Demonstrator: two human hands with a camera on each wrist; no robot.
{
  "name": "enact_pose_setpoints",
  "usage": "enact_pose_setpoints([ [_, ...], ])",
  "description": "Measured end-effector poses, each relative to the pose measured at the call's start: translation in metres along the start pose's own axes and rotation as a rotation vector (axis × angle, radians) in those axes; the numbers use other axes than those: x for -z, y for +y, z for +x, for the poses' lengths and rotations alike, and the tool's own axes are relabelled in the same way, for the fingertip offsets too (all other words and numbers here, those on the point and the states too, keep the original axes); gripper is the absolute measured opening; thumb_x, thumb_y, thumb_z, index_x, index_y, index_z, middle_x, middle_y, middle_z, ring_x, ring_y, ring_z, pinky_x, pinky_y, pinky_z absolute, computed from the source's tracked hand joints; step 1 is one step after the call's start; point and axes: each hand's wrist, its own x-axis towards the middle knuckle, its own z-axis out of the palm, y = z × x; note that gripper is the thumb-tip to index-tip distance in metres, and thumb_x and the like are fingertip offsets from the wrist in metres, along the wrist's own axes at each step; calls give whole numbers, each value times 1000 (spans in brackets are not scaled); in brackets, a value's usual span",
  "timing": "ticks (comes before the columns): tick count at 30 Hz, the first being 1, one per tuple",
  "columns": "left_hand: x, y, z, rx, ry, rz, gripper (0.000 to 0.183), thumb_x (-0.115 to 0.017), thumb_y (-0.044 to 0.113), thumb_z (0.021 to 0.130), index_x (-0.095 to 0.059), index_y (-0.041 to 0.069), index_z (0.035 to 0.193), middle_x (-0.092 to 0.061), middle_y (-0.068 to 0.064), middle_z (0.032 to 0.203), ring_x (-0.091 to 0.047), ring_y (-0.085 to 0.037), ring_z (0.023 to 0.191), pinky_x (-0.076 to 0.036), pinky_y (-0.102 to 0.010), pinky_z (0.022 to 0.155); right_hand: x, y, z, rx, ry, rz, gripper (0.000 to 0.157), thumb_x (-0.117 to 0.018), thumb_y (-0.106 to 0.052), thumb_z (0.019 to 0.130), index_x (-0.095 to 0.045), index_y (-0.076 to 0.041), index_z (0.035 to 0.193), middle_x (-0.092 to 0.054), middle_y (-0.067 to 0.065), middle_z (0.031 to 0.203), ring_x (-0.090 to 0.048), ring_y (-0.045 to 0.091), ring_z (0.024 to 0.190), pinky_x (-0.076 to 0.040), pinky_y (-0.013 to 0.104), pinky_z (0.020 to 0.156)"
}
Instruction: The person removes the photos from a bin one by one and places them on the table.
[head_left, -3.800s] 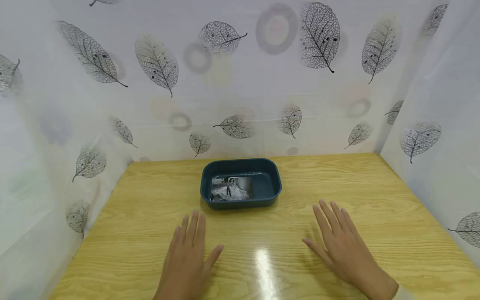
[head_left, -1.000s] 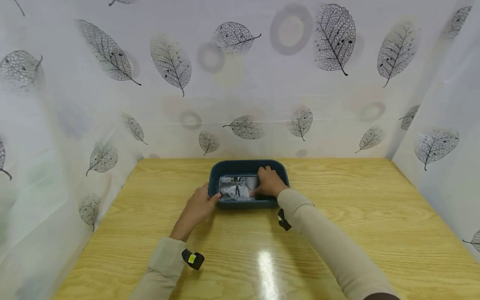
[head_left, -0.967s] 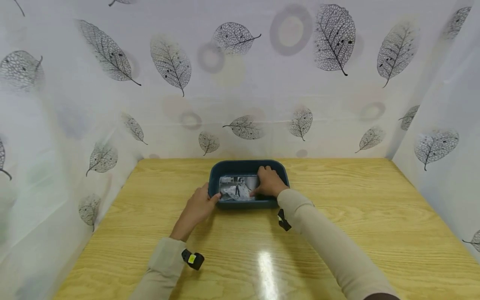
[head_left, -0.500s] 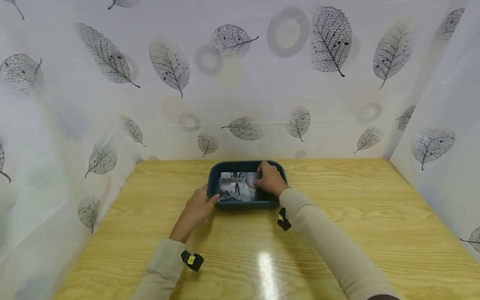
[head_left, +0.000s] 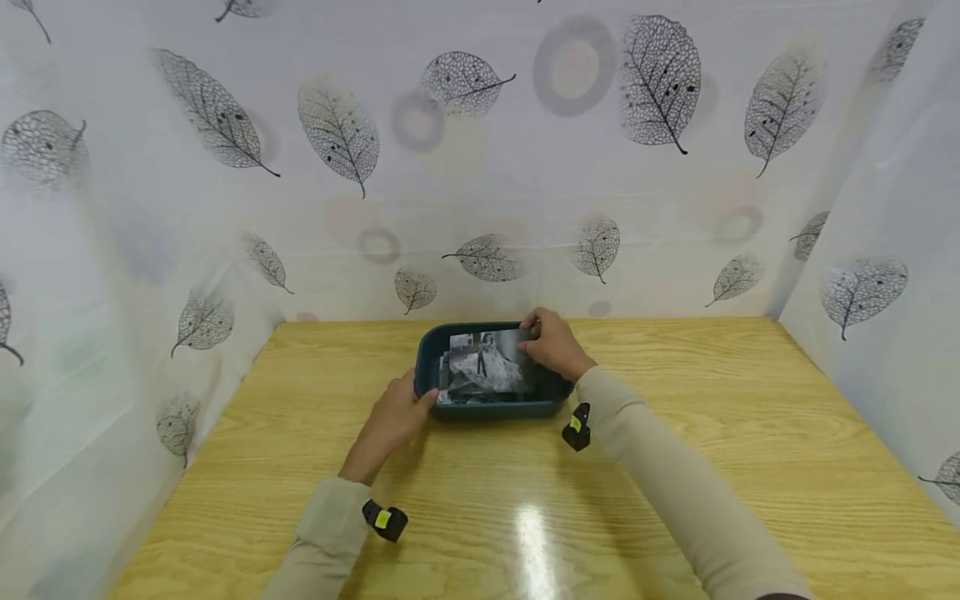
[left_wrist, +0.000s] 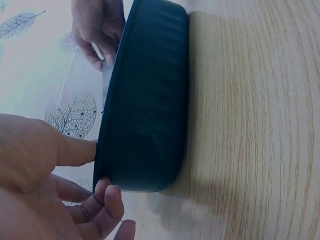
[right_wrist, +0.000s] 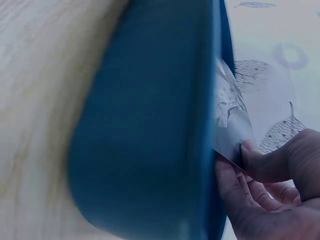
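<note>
A dark teal plastic basin (head_left: 495,411) stands toward the back of the table. My right hand (head_left: 557,346) pinches a black-and-white photo (head_left: 487,365) by its right end, thumb on top and fingers beneath. The photo is raised above the basin floor; in the right wrist view the photo (right_wrist: 231,120) bends a little and sticks up past the rim. Beneath it, at the left, the edge of another picture (head_left: 443,385) shows. My left hand (head_left: 395,418) holds the basin's left rim, with the thumb over the edge and fingers against the outer wall.
The wooden table (head_left: 465,500) reaches forward and to both sides of the basin. A white leaf-patterned curtain (head_left: 480,183) hangs behind it and along both sides. Each wrist carries a small black camera (head_left: 386,521).
My right hand has lifted the photo off the basin floor and moved slightly up and right with it, uncovering a picture edge below. The left hand has stayed on the rim.
</note>
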Motion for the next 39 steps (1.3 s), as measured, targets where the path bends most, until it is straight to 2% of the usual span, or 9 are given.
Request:
enact_pose_setpoints([
  [6, 1, 1, -1, 2, -11, -4, 37, -57, 19, 104, -53, -7, 130, -61, -18, 106, -58, -33, 102, -47, -52, 85, 20, -9, -2, -59, -5, 48, 30, -69, 4, 91, -56, 5, 118, -53, 14, 96, -58, 21, 73, -53, 32, 62],
  [17, 2, 2, -1, 22, -19, 0, 49, -56, 20, 105, -44, -12, 141, -60, -26, 117, -59, -41, 113, -48, -56, 91, 62, -6, -6, -108, 0, 116, 32, -66, 5, 94, -53, 8, 123, -53, 19, 103, -60, 23, 82, -57, 35, 71],
  [24, 2, 5, -3, 25, -17, -2, 49, -55, 21, 105, -45, -11, 142, -60, -26, 119, -59, -38, 112, -48, -55, 92, 93, 4, -13, -133, -13, 113, 35, -65, 2, 96, -50, 10, 127, -54, 22, 107, -61, 23, 85, -56, 27, 70],
  [32, 3, 4, -3, 12, -23, 6, 50, -55, 20, 105, -43, -12, 142, -59, -28, 123, -57, -43, 118, -46, -58, 94, 127, 20, -27, -173, -11, 103, 38, -65, 2, 97, -47, 10, 130, -52, 20, 105, -60, 19, 83, -57, 27, 71],
  [39, 2, 5, -3, 7, -18, 3, 46, -55, 19, 105, -47, -11, 139, -62, -26, 119, -60, -40, 116, -48, -56, 92, 152, 39, -39, -194, -18, 94, 40, -63, 1, 98, -44, 11, 132, -54, 15, 100, -61, 17, 80, -56, 30, 73],
])
